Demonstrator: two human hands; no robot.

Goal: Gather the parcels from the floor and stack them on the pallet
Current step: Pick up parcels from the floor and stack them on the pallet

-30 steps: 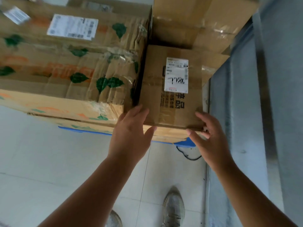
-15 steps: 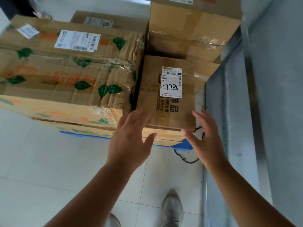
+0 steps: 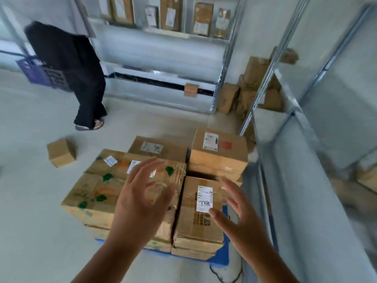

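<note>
On pallet (image 3: 221, 260): blue plastic, creased rectangular cardboard parcels (image 3: 201, 217).
Left hand (image 3: 140, 201): fingers spread, empty.
Right hand (image 3: 240, 219): fingers spread, empty.

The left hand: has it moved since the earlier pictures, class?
Yes. The left hand has lifted off the near edge of the labelled box and now hovers open over the leaf-printed box beside it.

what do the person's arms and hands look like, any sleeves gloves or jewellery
Both forearms are bare as far as the frame shows, with no sleeve edge in view. The left hand and right hand wear no gloves. No watch, bracelet or wristband shows on either wrist. The fingers are blurred by motion, the left ones most, so a thin ring could not be ruled out, though none is visible.
</note>
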